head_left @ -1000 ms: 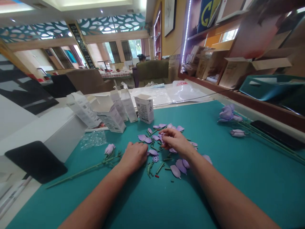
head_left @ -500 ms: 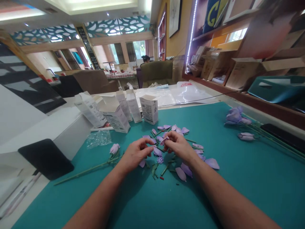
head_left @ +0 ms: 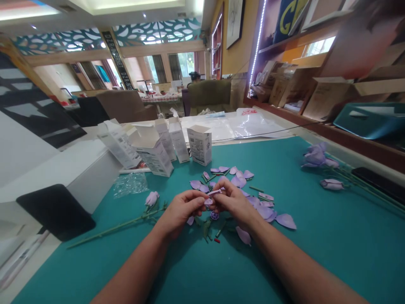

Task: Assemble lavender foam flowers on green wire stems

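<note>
Over the green mat (head_left: 202,270), my left hand (head_left: 183,210) pinches a small lilac piece (head_left: 208,202). My right hand (head_left: 232,200) grips a thin pinkish piece (head_left: 215,192) between its fingertips. The two hands nearly meet, and whether the pieces touch is too small to tell. Lilac petals (head_left: 286,221) and short green stem parts (head_left: 220,230) lie scattered around the hands. A round purple lattice piece (head_left: 214,215) rests just below the fingertips. A finished-looking lilac bud (head_left: 152,198) on a long green stem (head_left: 117,229) lies to the left.
Opened white boxes (head_left: 200,145) stand at the mat's back edge, near crumpled clear plastic (head_left: 130,185). A black tablet-like panel (head_left: 57,212) leans at left beside a white box (head_left: 95,173). Lilac flowers (head_left: 314,155) and a black object (head_left: 376,180) lie at right.
My hands have come closer together, bringing the two held pieces nearly together. The view has shifted slightly.
</note>
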